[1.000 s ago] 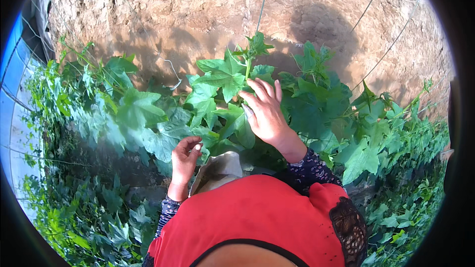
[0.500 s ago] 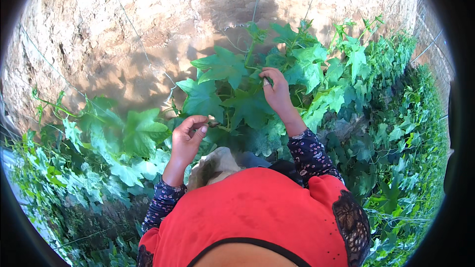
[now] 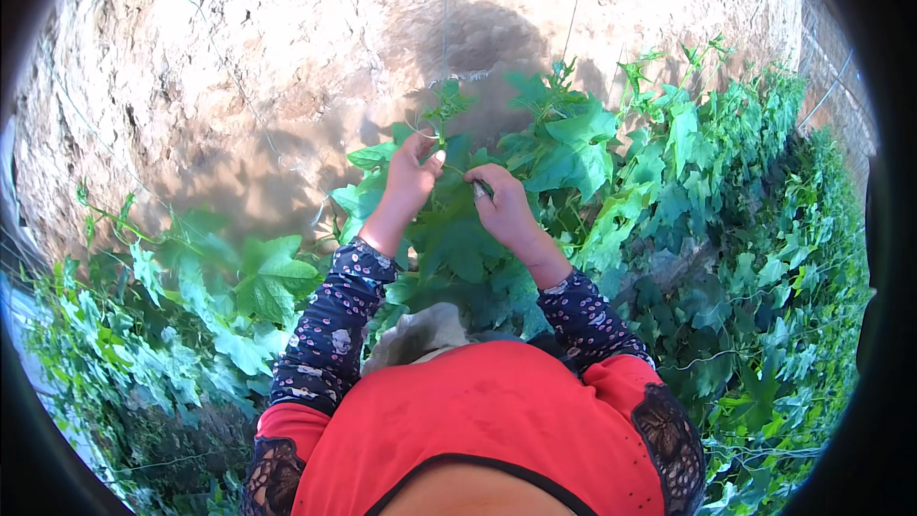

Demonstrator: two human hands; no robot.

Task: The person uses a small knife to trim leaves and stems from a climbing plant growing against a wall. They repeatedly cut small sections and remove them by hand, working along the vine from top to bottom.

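Observation:
My left hand (image 3: 409, 183) is closed in a pinch on the stem of a climbing vine, just under its curly green growing tip (image 3: 447, 107). Close by on the right, my right hand (image 3: 508, 214) grips a small dark object with a pale edge (image 3: 483, 188); its exact kind is too small to make out. A thin stem or tendril runs between the two hands. Broad lobed leaves (image 3: 458, 234) hang below and behind my fingers. A taut string (image 3: 446, 19) rises from the vine tip toward the top of the view.
Dense leafy vines (image 3: 755, 268) fill the right side, and more foliage (image 3: 191, 296) spreads at the left. Beyond stands a rough, sunlit earthen surface (image 3: 306, 48) with several thin strings across it. A pale cloth bundle (image 3: 420, 333) is at my waist.
My left hand has moved up and right from the lower leaves to the vine tip. My right hand has come down and left, still holding the small dark object.

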